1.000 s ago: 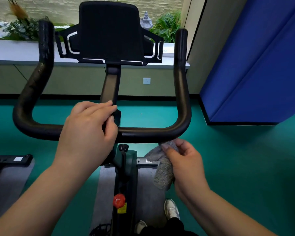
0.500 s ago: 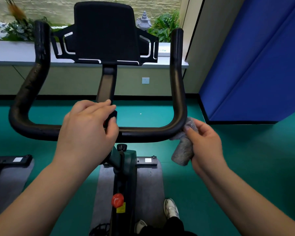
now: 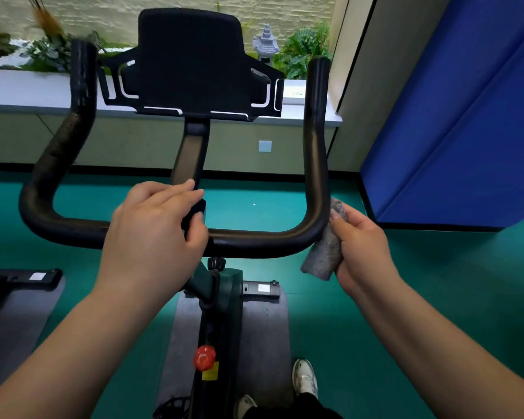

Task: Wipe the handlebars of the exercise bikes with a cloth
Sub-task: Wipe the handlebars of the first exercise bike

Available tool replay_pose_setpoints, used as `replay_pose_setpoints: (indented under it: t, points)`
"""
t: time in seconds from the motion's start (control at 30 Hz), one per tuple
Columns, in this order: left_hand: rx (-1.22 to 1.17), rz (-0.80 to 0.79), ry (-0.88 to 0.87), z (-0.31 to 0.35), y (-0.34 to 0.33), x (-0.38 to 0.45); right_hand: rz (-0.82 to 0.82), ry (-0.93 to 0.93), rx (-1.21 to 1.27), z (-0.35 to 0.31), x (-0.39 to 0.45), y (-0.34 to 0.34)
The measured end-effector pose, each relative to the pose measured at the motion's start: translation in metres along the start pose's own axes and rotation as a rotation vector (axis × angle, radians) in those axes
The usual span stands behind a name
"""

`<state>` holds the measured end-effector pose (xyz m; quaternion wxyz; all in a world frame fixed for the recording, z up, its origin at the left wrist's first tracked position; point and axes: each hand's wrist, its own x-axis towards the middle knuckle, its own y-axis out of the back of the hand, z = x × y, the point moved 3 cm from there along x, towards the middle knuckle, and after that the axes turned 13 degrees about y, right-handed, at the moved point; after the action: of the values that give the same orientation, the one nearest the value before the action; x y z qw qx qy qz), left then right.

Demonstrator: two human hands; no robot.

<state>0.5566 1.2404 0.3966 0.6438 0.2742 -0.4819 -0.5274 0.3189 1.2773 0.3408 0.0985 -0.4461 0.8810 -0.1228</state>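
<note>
The right hand (image 3: 362, 247) grips a grey cloth (image 3: 324, 252), pressing it against the handlebar (image 3: 270, 241) at its right bend. The left hand (image 3: 152, 237) clasps the bar's middle — fingers curled over the top.

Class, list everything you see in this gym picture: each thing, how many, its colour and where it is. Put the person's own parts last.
handlebar: one, black, centre, U-shaped
tablet holder: one, black, above the handlebar
cloth: one, grey, against the handlebar's right bend
red knob: one, on the bike frame below
floor mats: two, grey, under this bike and at left
blue panel: one, right wall
plants: several, green, behind the ledge
stone ornament: one, grey, among the plants
shoes: two, white, bottom
left hand: grips the handlebar's middle
right hand: holds the cloth
</note>
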Motion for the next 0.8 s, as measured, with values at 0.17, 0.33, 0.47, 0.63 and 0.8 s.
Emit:
replay_pose_setpoints:
  t: [0.17,0.33,0.47,0.63,0.8]
  points:
    - [-0.012,0.041,-0.002,0.001,-0.002,0.0,-0.117,0.01,-0.131,0.007,-0.029,0.009]
    - [-0.033,0.085,0.002,0.002,-0.004,0.002,0.029,0.09,-0.103,-0.018,0.024,0.002]
    - [-0.04,0.103,-0.001,0.001,-0.006,0.001,-0.08,0.265,-0.323,-0.038,0.019,0.003]
    - [-0.043,0.105,-0.013,0.0,-0.006,0.001,-0.37,0.675,-0.505,-0.071,-0.023,-0.006]
    - [-0.051,0.098,-0.038,-0.002,-0.007,0.001,-0.709,1.07,-1.064,-0.044,-0.034,-0.029]
